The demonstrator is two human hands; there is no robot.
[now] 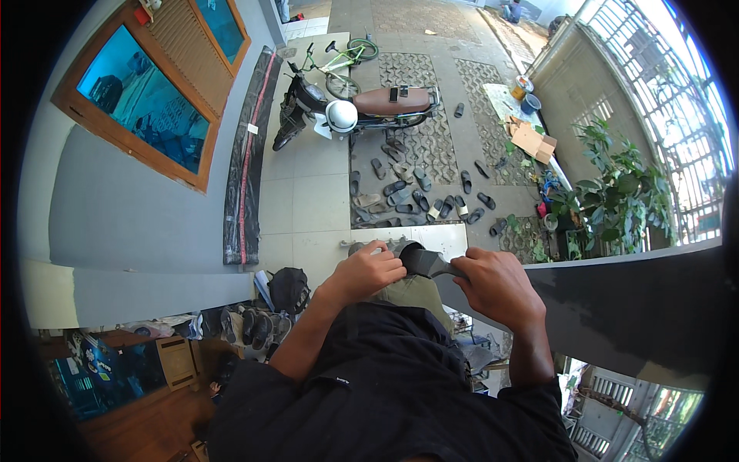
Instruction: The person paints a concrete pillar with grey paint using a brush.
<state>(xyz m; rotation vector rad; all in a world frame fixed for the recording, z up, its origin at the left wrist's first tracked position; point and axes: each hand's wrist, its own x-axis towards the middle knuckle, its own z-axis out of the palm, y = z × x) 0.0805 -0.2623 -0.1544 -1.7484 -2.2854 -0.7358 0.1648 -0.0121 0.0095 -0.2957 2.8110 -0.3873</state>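
Between my two hands, in front of my waist, is a dark grey, band-like thing (429,263). Its left part curves round like a loop or a roll, and a flatter, tapering part runs to the right; its exact kind I cannot make out. My left hand (368,269) is closed at the rounded side, fingers curled and pressed together. My right hand (496,286) grips the flatter end between thumb and fingers. Under the hands, olive-green trousers (416,296) show below my black shirt (369,377).
Many sandals (419,192) lie scattered on the paving ahead. Beyond them stands a motorbike with a brown seat (392,102) and a white helmet (341,115), then a green bicycle (354,54). Leafy plants (623,185) grow at right; a dark low wall (616,308) is beside me.
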